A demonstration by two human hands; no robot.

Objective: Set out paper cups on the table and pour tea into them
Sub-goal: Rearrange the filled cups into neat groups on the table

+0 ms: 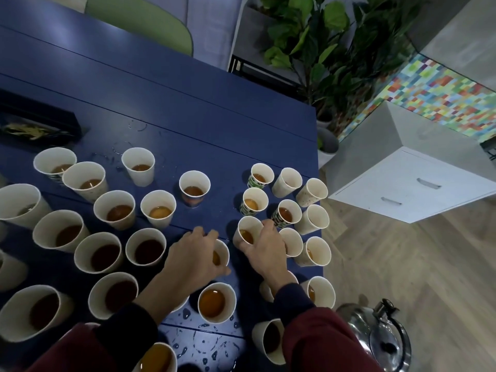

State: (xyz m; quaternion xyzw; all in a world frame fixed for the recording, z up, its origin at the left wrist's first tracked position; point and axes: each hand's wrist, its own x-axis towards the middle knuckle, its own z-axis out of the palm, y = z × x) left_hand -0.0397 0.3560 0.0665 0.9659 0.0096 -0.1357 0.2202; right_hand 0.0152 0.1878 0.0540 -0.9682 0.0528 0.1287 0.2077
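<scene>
While my left hand [193,255] grips one cup [222,254] and right hand [264,247] a second cup [246,230], packed neighbours [293,240] mid-frame could tip.

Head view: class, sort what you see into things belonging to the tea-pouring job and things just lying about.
Job:
paper cups of tea
left hand gripping left cup
right hand gripping right cup
steel kettle
blue table

Lying about:
black tray
potted plant
white drawer unit
green chair
</scene>
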